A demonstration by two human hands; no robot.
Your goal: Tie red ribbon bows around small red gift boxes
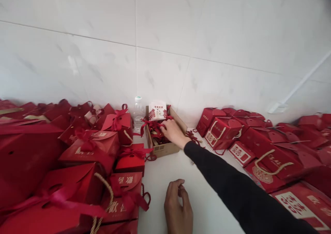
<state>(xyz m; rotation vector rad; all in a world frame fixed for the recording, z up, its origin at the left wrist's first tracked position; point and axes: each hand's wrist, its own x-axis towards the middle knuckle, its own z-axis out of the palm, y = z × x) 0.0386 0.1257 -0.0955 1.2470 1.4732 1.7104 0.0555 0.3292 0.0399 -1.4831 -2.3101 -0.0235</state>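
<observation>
My right hand [172,130], at the end of a black sleeve, reaches into a small open cardboard box [165,150] by the wall. Its fingers are bent down together among red ribbons [152,126], and whatever is between the fingertips is hidden. A stack of white cards [157,111] with red print stands at the back of this box. Nearer to me, my left hand [178,206] is over the white table [156,192], its fingers loosely bent with a small gap at the thumb and nothing visible in them.
Red gift boxes [89,148] with ribbon bows crowd the left side. More red boxes [223,132], some with gold rope handles, fill the right. A clear plastic bottle [138,115] stands left of the cardboard box. Behind everything rises a pale tiled wall [165,51].
</observation>
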